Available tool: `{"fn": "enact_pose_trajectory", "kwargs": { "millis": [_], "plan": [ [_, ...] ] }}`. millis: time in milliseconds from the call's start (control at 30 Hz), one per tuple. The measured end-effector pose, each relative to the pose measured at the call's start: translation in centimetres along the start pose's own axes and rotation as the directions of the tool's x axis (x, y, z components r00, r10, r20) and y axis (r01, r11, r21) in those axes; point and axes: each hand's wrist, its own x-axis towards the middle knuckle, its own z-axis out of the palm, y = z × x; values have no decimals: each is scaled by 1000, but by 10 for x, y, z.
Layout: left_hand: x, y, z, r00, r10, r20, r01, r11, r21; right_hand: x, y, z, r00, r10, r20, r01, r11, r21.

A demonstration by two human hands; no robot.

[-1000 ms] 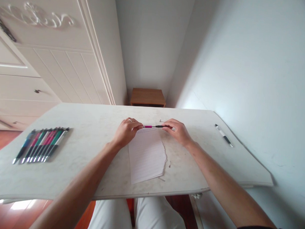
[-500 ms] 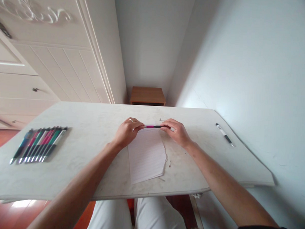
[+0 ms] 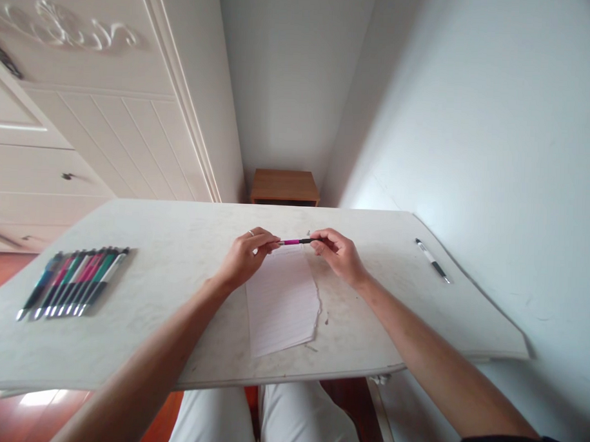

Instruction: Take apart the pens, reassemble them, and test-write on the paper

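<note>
A magenta pen (image 3: 291,242) with a black grip spans the gap between my two hands, just above the top of a lined paper sheet (image 3: 282,304). My left hand (image 3: 249,250) pinches its left end; a ring shows on one finger. At the black end on the right, my right hand (image 3: 338,251) has thumb and fingers closed round the pen, hiding its tip. The paper lies flat on the table, its right edge torn.
On the white table (image 3: 168,255), a row of several pens (image 3: 77,281) lies at the left. A white and black pen (image 3: 432,260) rests at the right near the wall. Beyond the far edge stands a small wooden stand (image 3: 285,184); a white cabinet (image 3: 99,124) rises at the left.
The pen's right end has tilted up slightly, and my right hand's fingers have shifted a little on the black grip. Both hands still hold it.
</note>
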Motion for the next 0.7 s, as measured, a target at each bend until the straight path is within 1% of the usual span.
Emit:
{"fn": "enact_pose_trajectory", "kwargs": {
  "millis": [67,133,200,267,433,567,633,700],
  "plan": [
    [1,1,1,997,-79,-21,78,996,-41,0,-3,1,997,79,-3,-78,994,78],
    [1,0,2,979,-201,-34,195,971,-136,1,-6,2,993,118,-15,-115,987,112],
    [1,0,5,946,-321,-29,302,913,-274,2,-8,2,991,133,-26,-129,985,118],
    [1,1,7,920,-391,-14,357,853,-380,2,-10,1,990,141,-30,-137,984,113],
    [2,9,8,898,-437,56,402,760,-511,1,-9,2,987,152,-43,-146,983,114],
    [4,12,6,871,-486,66,423,676,-603,0,-10,2,988,150,-45,-144,983,114],
    [4,11,6,853,-517,74,445,646,-620,0,-11,2,988,146,-49,-140,984,109],
    [4,8,7,839,-539,73,465,642,-609,-1,-13,2,988,143,-56,-136,985,105]
  ]
}}
